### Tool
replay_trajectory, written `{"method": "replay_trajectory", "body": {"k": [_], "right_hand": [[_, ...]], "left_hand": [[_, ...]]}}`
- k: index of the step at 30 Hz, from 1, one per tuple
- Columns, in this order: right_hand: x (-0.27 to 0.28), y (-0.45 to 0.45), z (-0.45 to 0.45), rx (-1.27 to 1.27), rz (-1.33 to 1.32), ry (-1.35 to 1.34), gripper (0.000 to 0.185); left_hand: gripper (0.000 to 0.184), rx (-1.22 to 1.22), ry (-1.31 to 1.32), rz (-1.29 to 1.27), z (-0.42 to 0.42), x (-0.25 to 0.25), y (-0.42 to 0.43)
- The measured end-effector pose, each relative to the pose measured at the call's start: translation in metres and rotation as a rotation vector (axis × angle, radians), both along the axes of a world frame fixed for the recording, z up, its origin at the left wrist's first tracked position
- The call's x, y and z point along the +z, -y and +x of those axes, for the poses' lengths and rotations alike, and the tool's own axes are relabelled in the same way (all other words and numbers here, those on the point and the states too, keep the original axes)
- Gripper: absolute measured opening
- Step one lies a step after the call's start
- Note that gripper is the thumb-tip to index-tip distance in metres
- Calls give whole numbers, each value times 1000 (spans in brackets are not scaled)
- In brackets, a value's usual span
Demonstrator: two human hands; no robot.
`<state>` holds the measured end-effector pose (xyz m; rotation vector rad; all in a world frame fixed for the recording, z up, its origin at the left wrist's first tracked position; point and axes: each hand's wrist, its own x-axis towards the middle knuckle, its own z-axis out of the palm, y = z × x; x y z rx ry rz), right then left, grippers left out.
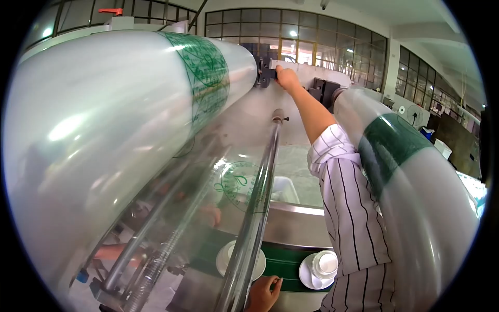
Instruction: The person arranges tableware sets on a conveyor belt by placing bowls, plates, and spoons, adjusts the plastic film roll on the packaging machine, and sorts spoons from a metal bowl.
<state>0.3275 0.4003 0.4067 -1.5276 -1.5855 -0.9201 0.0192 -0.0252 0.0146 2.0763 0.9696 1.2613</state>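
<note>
My right hand [286,78], on the end of a striped sleeve, is closed around the dark bracket [267,73] at the far end of the large film roll [104,88]. This roll of clear plastic carries a green printed band. Low in the view, my left hand [264,294] has its fingers curled together beside the green conveyor belt [286,260]; what they hold, if anything, is hidden. Close to it, white dishes [258,265] sit partly behind a shiny metal roller [260,192]. To the right, a stacked set of white tableware [325,264] rests on the belt.
A second film roll [416,171] with a green band stands on the right. Printed film [236,179] stretches down past metal rods [140,244]. Behind the film at left, another person's forearm [117,252] shows. A white bin [285,190] lies beyond the roller.
</note>
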Motion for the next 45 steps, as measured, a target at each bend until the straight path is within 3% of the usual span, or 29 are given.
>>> {"method": "replay_trajectory", "body": {"k": [3, 10, 16, 19, 22, 24, 27, 30, 33, 36, 37, 39, 41, 44, 45], "right_hand": [[5, 19, -20, 59, -144, -603, 56], [-10, 16, -26, 69, 133, -542, 55], [-15, 24, -35, 92, 256, -516, 53], [-14, 32, -37, 65, 198, -483, 54], [5, 34, -39, -106, -9, -524, 49], [9, -32, 27, -19, -219, -321, 41], [55, 14, -23, 103, -914, -1384, 35], [32, 20, -27, 252, -525, -1071, 34], [17, 8, -12, 260, -299, -782, 37], [4, 0, -5, 13, -47, -93, 46], [2, 4, -9, 22, 5, -216, 48], [-6, 13, -22, 41, 109, -463, 52], [-13, 22, -32, -14, 187, -390, 52], [-12, 26, -36, -66, 197, -320, 52], [-12, 27, -35, -85, 179, -301, 51]], "left_hand": [[14, 68, -81, 165, -2, -12, -2], [15, 139, -161, 223, 1, -26, 7], [17, 71, -46, 81, 6, -21, 10], [17, 94, -79, 102, 8, -19, 12], [17, 30, 44, -36, 8, -20, 19], [16, -33, 27, -37, 7, -13, 18], [14, -110, 53, -62, 2, 10, 13], [14, -50, -3, -123, 8, -10, 18], [15, -5, -2, 16, 13, -22, 15], [16, 1, 0, -76, 13, -18, 18], [16, 44, -125, -39, 16, -30, 19], [16, 51, -103, -55, 18, -28, 22], [16, 29, 27, -57, 11, -8, 21], [16, 2, -59, 128, 8, -24, 16], [15, 70, -150, -80, 9, -4, 23]]}}
